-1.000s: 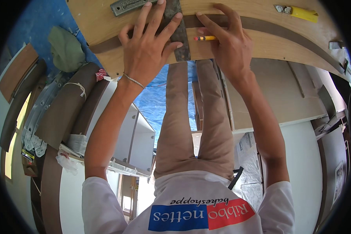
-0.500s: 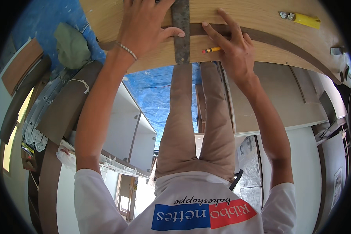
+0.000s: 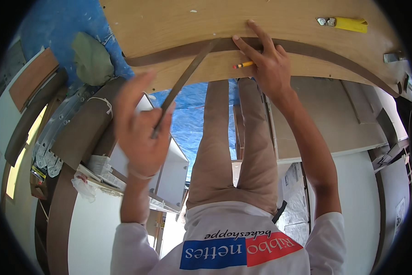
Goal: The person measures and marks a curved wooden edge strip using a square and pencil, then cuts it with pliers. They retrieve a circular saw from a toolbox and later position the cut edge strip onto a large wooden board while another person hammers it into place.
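Brown strip [image 3: 306, 47] curves along the wooden surface [image 3: 169, 23]; the right hand [image 3: 272, 66] spreads two fingers across it, likely for steadiness, pencil [image 3: 242, 65] tucked beneath; the blurred left hand [image 3: 144, 123] pinches a metal bar [image 3: 184, 82].

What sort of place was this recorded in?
Probably a woodworking or cabinet-fitting workspace: a long, thin brown strip lies across a broad, light wooden board, the left hand holds a flat, dark bar, and a white, box-shaped cabinet stands below.
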A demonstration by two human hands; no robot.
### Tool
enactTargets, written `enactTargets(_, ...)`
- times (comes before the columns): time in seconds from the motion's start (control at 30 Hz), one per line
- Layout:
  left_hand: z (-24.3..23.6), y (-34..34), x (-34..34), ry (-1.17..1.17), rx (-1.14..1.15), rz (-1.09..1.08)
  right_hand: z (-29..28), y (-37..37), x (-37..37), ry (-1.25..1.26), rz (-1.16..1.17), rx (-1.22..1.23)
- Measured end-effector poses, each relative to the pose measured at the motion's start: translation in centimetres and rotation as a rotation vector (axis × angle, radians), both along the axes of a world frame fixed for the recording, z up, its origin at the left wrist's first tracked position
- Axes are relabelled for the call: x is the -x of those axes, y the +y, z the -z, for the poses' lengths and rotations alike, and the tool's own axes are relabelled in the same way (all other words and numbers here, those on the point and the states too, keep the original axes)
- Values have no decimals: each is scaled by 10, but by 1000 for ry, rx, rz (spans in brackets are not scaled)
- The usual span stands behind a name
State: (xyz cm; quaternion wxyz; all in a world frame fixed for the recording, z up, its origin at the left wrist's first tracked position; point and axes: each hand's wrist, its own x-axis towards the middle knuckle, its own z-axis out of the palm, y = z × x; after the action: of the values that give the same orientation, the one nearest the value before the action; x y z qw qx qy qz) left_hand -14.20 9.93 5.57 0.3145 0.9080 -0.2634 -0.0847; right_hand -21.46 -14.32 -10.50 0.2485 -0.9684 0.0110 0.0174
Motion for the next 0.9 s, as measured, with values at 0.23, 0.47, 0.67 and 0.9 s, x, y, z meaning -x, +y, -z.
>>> enactTargets(0.23, 86, 4, 66, -55, -10, 55, 2, 1, 1, -39, -18, -26)
enactTargets(0.47, 127, -25, 89, 46, -256, 77, 10, 3, 2, -117, -3, -43)
enactTargets(0.67, 135, -16, 78, 62, -206, 267, 6, 1, 1, -54, -26, 4)
enactTargets(0.9, 139, -8, 35, 106, -300, 255, -18, 0, -7, 24, -64, -8)
